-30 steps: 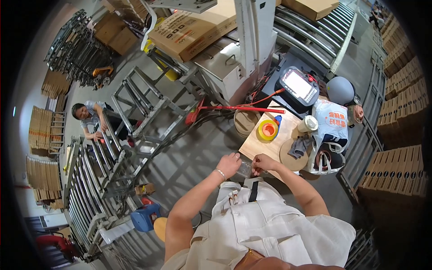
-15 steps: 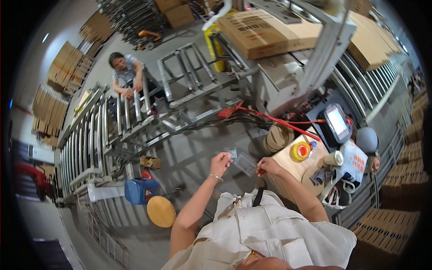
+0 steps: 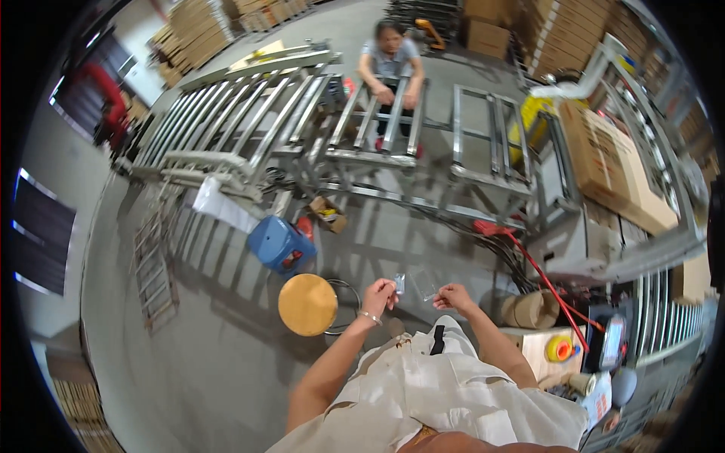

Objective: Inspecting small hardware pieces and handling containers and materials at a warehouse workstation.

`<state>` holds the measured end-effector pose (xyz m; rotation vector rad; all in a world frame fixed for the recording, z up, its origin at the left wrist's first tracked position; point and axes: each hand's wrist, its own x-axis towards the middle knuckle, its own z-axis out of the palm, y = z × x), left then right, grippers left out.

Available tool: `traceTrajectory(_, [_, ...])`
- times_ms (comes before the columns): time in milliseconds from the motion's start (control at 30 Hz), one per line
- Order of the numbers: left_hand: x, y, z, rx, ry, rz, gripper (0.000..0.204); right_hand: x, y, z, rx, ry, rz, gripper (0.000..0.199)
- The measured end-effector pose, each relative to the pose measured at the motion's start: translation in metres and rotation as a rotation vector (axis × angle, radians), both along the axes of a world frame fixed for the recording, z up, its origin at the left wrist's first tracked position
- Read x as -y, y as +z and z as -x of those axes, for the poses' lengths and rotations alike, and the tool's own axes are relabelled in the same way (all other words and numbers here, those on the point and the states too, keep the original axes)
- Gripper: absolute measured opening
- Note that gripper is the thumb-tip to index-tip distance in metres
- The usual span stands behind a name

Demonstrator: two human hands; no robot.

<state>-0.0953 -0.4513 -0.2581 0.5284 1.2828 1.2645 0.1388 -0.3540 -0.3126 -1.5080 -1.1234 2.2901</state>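
Pinched in the fingers of my left hand point(image 3: 380, 296) is a small clear packet point(image 3: 400, 282) with something pale in it, too small to make out. My right hand point(image 3: 451, 297) grips a clear, flat plastic bag point(image 3: 424, 286) by its edge. Both hands are in front of my waist above the floor, a short way apart, with the packet and the bag between them. Closest to my left hand stands a stool with a round wooden seat point(image 3: 308, 304). The wooden tabletop point(image 3: 538, 349) is on my right hand's side, beyond the forearm.
A co-worker point(image 3: 390, 64) crouches behind a roller conveyor point(image 3: 257, 102), hands on its frame. A blue plastic stool point(image 3: 281, 243) and a small open carton point(image 3: 328, 214) stand on the floor. Red-handled tool point(image 3: 529, 260), cables and yellow tape point(image 3: 559, 348) lie to the right.
My view has swung left, so the conveyor and co-worker sit nearer the middle and the table has slid right. Both hands still hold the packet and the bag.
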Motion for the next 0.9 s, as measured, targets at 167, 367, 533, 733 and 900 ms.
traceTrajectory(167, [0.044,-0.02,0.057,0.095,0.263,0.103,0.018,-0.026,-0.025,0.098,0.005,0.119,0.049,0.013])
traceTrajectory(367, [0.069,-0.053,0.094,0.188,0.521,0.169,0.02,-0.085,-0.06,0.218,0.087,0.217,0.086,0.013])
traceTrajectory(533, [0.056,-0.085,0.125,0.186,0.631,0.316,0.019,-0.143,-0.125,0.321,0.134,0.26,0.054,0.013])
traceTrajectory(733, [-0.001,-0.112,0.161,0.311,0.705,0.426,0.012,-0.221,-0.225,0.442,0.221,0.242,-0.026,0.015])
traceTrajectory(900, [-0.058,-0.116,0.198,0.356,0.736,0.554,0.011,-0.275,-0.306,0.533,0.316,0.3,-0.082,0.022])
